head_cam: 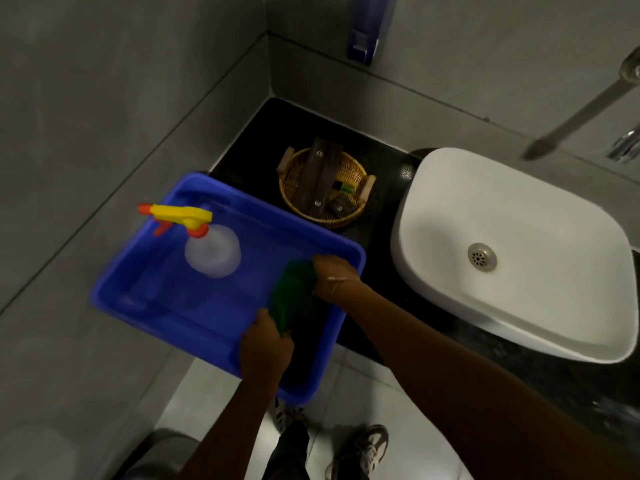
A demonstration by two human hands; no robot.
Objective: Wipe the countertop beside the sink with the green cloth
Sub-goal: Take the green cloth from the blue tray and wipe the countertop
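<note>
A blue plastic tub [166,289], rectangular with a rolled rim, takes up the left of the scene and overhangs the near edge of the black countertop [374,233], so it stands between the person and the stone at about 12 o'clock. Inside it, at its 10 o'clock corner, a translucent spray bottle [212,251] with a yellow and orange trigger head stands upright. The green cloth [294,292] lies in the tub's right end, soft and crumpled, dark in the dim light. The right hand [334,275] has its fingers curled down onto the cloth's far edge, and the left hand [265,344] is closed over the tub's near rim with its fingertips touching or pinching the cloth's near edge; motion blur makes it hard to tell which. At 1 o'clock from the tub a round woven basket [294,188] holds dark flat packets. At 3 o'clock a smooth white basin [519,202] with a metal drain sits on the counter. Bare speckled stone shows only in the strip between tub, basket and basin, and behind the basket toward the grey tiled corner.
</note>
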